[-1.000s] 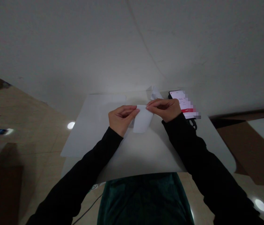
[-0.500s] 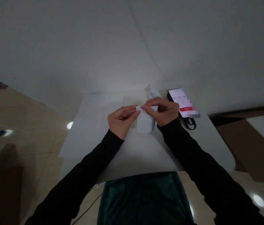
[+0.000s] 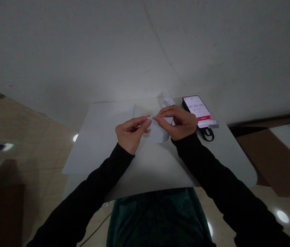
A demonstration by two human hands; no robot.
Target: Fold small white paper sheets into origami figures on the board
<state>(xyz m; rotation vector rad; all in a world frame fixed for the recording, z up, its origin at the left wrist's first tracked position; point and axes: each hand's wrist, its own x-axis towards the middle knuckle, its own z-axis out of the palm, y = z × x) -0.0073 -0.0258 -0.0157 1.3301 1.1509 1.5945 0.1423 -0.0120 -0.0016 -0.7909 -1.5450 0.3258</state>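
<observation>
A small white piece of paper (image 3: 159, 133) is held above the table between my two hands. My left hand (image 3: 132, 132) pinches its upper left corner between thumb and fingers. Close beside, my right hand (image 3: 181, 121) grips the top edge with thumb and forefinger, and the fingertips of both hands nearly meet. Behind the right hand stands a folded white paper shape (image 3: 168, 99), its lower part hidden. Larger white sheets (image 3: 96, 137) lie flat to the left of my left hand.
A phone (image 3: 198, 109) with a running timer lies right of my right hand, a black cord loop (image 3: 208, 134) below it. The white table (image 3: 155, 171) meets a grey wall (image 3: 109, 51) at the back. A brown box-like surface (image 3: 270, 157) stands off to the right.
The small paper has tilted slightly and its lower edge has risen a little. My left hand has shifted slightly left; both hands keep their pinch.
</observation>
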